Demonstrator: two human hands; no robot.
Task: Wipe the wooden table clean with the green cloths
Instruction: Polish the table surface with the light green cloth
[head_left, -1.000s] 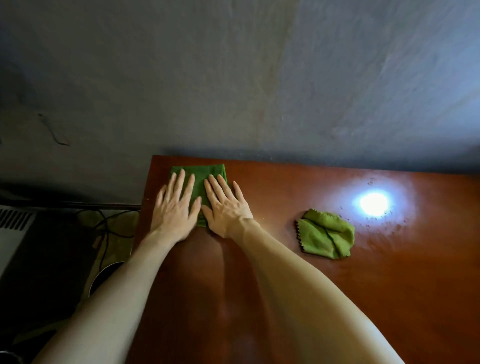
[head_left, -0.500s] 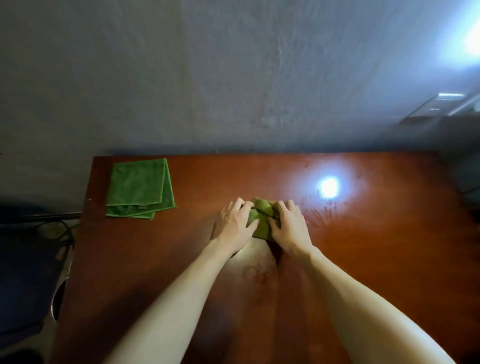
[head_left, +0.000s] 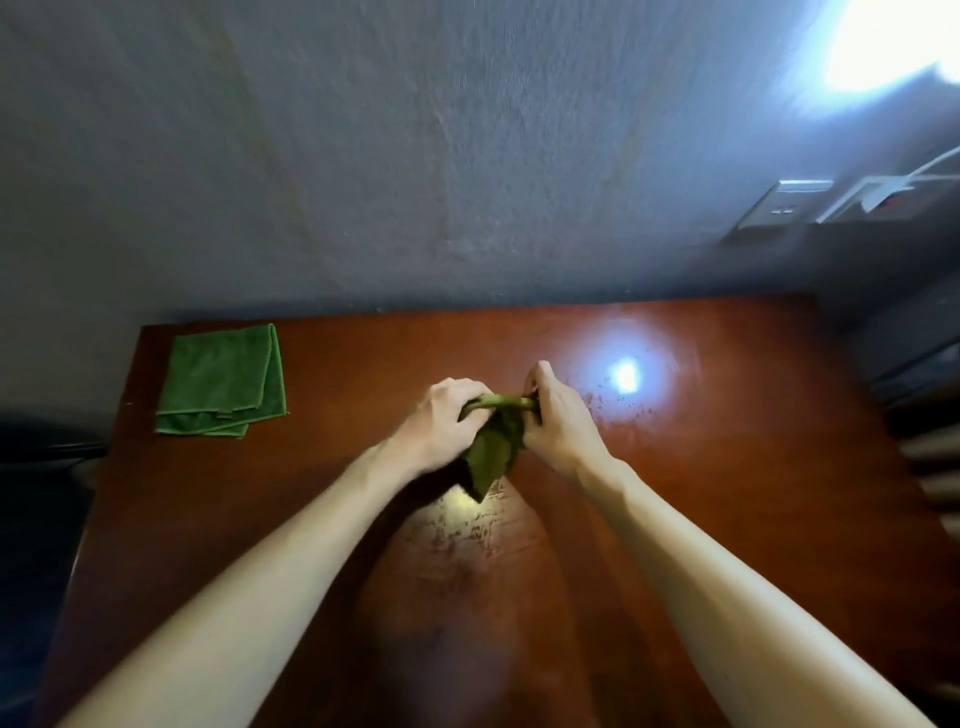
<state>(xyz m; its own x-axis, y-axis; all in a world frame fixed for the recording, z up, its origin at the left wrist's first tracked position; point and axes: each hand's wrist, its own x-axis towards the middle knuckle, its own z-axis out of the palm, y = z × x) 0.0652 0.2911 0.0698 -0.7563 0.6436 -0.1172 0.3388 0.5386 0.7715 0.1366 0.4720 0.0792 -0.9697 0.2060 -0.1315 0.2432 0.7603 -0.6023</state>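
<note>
A small green cloth (head_left: 493, 449) hangs just above the middle of the wooden table (head_left: 727, 467). My left hand (head_left: 444, 423) and my right hand (head_left: 558, 421) each pinch its top edge, and the rest droops down between them to a point. A second green cloth (head_left: 223, 382), folded flat, lies at the table's back left corner, well apart from both hands. Pale smears and specks show on the wood below the hanging cloth and near a bright light reflection (head_left: 626, 374).
A grey wall (head_left: 415, 156) runs along the table's back edge. Wall sockets (head_left: 784, 208) with a white plug and cable sit at the upper right. Dark floor and objects lie off the table's left edge. A ribbed radiator-like object (head_left: 935, 467) stands at the right.
My hands left the folded cloth at the back left corner and took hold of the small crumpled cloth. They have lifted it off the table by its top edge.
</note>
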